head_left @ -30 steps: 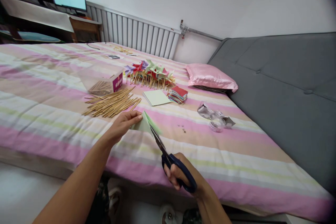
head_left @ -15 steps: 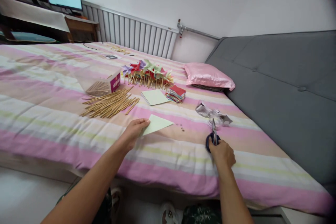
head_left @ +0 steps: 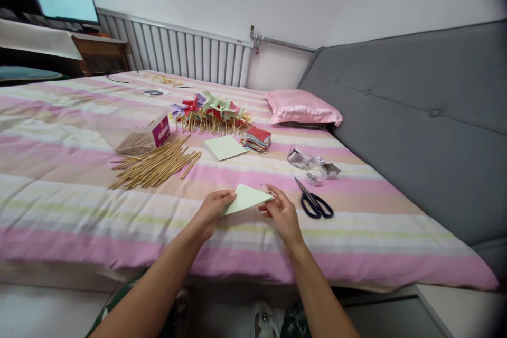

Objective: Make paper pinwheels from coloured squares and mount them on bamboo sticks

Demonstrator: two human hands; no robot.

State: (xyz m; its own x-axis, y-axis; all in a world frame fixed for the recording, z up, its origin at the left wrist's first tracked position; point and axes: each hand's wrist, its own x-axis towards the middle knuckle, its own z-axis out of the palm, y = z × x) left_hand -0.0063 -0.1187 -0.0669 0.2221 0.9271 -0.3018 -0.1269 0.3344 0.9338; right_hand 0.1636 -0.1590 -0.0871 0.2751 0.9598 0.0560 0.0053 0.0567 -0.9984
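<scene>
A pale green sheet of paper (head_left: 246, 198), folded to a triangle, is held at its left corner by my left hand (head_left: 217, 207), thumb on top. At the paper's right tip is my right hand (head_left: 280, 212), its fingers apart around the point; whether they touch it is hard to tell. Dark-handled scissors (head_left: 312, 202) lie on the bed just right of that hand, blades pointing up and left. Behind the folded paper sits a stack of pale green paper squares (head_left: 225, 147), beside a pile of small coloured papers (head_left: 257, 140).
Wooden sticks (head_left: 156, 165) spread on the striped bed (head_left: 130, 227) by a clear box (head_left: 134, 134). Paper pinwheels (head_left: 212, 111) stand farther back. Small clear containers (head_left: 315, 169) lie right of centre, with a pink pillow (head_left: 303, 107) near the grey headboard (head_left: 400, 116).
My right hand has let go of the scissors, now lying on the bed, and moved left to the paper's tip. My left hand still holds the paper. The view has shifted right.
</scene>
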